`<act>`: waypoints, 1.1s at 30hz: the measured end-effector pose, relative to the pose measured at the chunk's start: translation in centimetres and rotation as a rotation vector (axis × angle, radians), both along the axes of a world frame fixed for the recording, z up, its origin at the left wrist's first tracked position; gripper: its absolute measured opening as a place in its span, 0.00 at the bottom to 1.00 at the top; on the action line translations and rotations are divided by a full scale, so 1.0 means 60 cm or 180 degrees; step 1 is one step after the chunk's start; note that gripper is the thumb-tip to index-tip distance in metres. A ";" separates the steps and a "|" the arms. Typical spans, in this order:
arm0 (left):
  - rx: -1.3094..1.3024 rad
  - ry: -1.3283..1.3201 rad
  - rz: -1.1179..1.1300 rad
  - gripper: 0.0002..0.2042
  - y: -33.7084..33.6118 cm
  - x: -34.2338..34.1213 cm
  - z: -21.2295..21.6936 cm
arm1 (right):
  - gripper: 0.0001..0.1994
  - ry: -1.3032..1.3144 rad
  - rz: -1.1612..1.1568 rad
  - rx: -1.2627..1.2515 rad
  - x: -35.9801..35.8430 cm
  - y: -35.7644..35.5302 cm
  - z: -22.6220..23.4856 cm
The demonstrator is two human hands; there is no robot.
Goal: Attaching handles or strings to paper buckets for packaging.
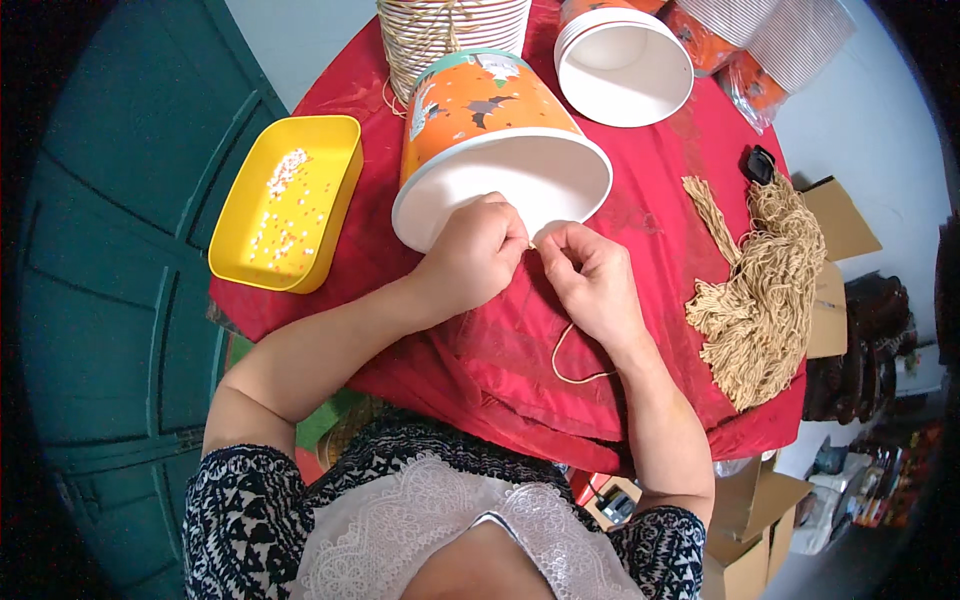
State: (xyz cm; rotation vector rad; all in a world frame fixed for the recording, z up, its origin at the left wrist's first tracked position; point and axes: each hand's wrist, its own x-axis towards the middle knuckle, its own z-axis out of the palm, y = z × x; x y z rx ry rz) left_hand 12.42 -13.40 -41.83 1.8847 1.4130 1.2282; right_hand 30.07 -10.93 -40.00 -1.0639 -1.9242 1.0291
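An orange paper bucket (520,110) with bat pictures and a white inside lies tilted on the red-covered table, its mouth toward me. Just in front of its lower rim, my left hand (480,248) and my right hand (595,280) meet with fingertips pinched. Between them is the end of a thin tan cord (557,358). The cord loops below my right hand and passes behind my right wrist. Both hands are closed on it; whether a bead or knot sits in the pinch is too small to tell.
At the left stands a yellow tray (345,190) with small white and orange pieces. Behind are a cord-wrapped bucket stack (455,35) and nested white buckets (625,75). A tan cord bundle (765,300) and a black object (759,165) lie right. Cardboard boxes (750,520) stand beyond the table.
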 end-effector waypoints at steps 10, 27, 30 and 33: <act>-0.0015 -0.0120 0.0057 0.04 0.001 -0.006 0.002 | 0.03 -0.0398 0.0059 0.0222 0.008 0.002 0.003; -0.0161 0.0199 0.0472 0.05 0.005 0.005 0.015 | 0.03 -0.0912 0.0477 0.0191 0.017 -0.002 0.025; -0.0244 0.0206 0.0558 0.05 0.006 0.004 0.009 | 0.05 -0.0648 0.0313 -0.0079 0.016 0.003 0.010; -0.0355 0.0069 0.0440 0.05 0.003 0.002 0.010 | 0.10 -0.0305 -0.0157 -0.0386 0.011 0.003 0.018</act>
